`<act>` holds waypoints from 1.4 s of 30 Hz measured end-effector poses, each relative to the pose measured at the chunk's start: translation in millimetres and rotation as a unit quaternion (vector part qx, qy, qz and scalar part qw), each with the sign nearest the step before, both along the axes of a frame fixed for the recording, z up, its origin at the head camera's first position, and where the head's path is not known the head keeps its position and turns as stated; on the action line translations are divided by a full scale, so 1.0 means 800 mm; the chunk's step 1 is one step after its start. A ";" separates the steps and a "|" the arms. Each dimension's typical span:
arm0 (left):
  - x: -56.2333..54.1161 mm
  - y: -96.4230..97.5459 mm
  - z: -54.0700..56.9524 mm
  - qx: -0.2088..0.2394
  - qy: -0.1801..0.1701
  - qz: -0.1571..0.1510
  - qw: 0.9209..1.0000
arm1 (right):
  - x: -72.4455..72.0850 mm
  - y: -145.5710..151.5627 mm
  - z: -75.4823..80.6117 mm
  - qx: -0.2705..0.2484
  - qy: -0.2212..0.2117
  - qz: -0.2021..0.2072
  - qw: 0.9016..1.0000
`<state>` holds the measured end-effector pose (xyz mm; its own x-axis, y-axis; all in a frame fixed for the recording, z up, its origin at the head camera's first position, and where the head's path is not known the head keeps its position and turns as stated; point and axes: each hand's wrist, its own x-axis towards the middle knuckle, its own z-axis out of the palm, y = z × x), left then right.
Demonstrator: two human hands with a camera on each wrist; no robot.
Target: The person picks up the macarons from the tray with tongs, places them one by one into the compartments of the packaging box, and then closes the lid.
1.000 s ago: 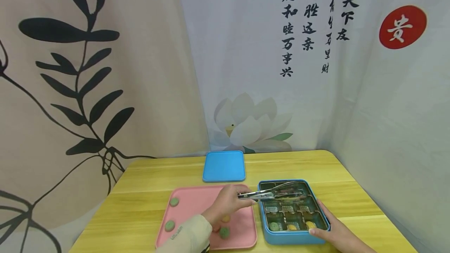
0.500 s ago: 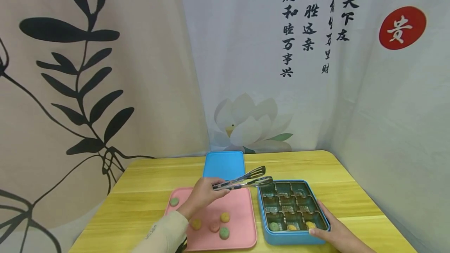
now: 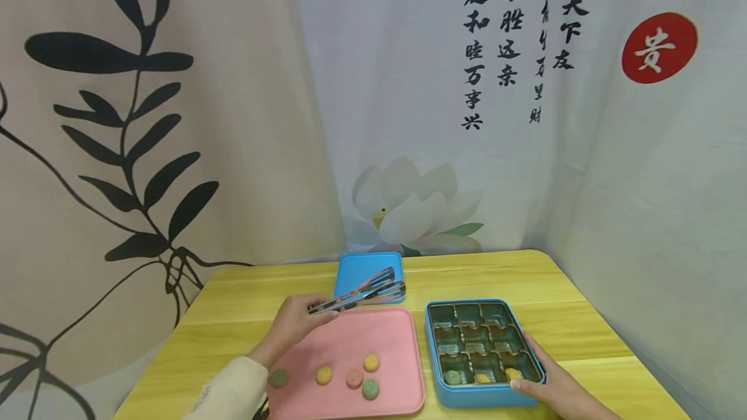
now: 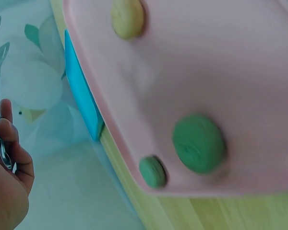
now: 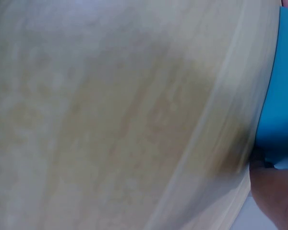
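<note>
My left hand (image 3: 294,323) grips silver tongs (image 3: 356,295) by the handle end. The slotted heads point right and a little apart, overlapping the blue lid's front edge; nothing sits between them. Below is a pink tray (image 3: 403,342) with two yellow macarons, a pink macaron (image 3: 355,379) and a green macaron (image 3: 370,389) on its front half. Another green macaron (image 3: 278,378) lies by the left forearm; the left wrist view has two green ones. My right hand (image 3: 551,381) holds the blue box (image 3: 484,398) at its right front corner, thumb over the rim, fingers along the side.
The box's insert has nine-style compartments in rows; its front row holds a green macaron (image 3: 452,377) and two yellow ones. A flat blue lid (image 3: 356,271) lies behind the tray on the wooden table (image 3: 478,271). A printed curtain (image 3: 408,115) hangs behind the table.
My left hand has drawn the tongs from over the box leftward and back above the tray, uncovering the compartments. My right hand stays on the box.
</note>
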<state>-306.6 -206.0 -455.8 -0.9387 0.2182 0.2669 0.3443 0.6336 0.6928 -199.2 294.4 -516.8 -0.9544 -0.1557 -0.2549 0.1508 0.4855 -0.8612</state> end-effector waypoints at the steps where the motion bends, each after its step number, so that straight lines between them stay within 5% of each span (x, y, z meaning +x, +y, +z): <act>1: 0.001 -0.005 0.000 -0.001 -0.003 0.000 1.000 | 0.000 0.000 0.000 -0.001 -0.001 0.000 1.000; 7: 0.010 -0.033 0.002 0.014 -0.049 0.008 0.999 | -0.001 -0.001 -0.001 -0.003 -0.003 0.000 1.000; 15: 0.023 -0.076 0.002 -0.002 -0.050 0.032 0.998 | -0.003 0.000 -0.003 0.006 -0.005 -0.003 1.000; 25: 0.038 -0.129 -0.012 -0.021 -0.053 0.025 0.998 | -0.002 0.000 -0.001 0.011 0.003 0.003 1.000; 42: 0.072 -0.176 -0.042 -0.013 -0.119 0.000 0.993 | -0.006 0.002 -0.005 0.003 -0.006 -0.003 1.000</act>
